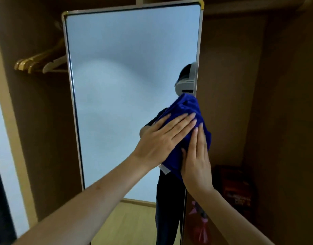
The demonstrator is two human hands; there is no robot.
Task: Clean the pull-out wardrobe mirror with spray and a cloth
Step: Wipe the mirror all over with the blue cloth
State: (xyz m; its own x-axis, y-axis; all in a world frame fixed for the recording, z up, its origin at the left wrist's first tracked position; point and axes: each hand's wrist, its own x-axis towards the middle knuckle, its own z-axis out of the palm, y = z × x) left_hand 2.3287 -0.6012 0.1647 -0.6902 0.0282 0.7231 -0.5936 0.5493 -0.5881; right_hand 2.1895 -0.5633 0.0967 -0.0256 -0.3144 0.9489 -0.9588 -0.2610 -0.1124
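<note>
The tall pull-out mirror [120,85] stands in front of me in a silver frame, reaching from the top of the view to the bottom. A bunched blue cloth [185,110] with a white label lies against the glass at the mirror's right edge. My left hand [162,137] is flat on the cloth, fingers spread. My right hand [198,156] presses on the cloth's lower right part, thumb tucked under its edge. A red and pink spray bottle [201,227] stands low inside the wardrobe, partly hidden behind my right forearm.
The brown wardrobe interior surrounds the mirror. Several wooden hangers [37,62] hang at the left behind the frame. An orange box [235,186] sits on the wardrobe floor at the right. The glass reflects a person in dark clothes and a pale wall.
</note>
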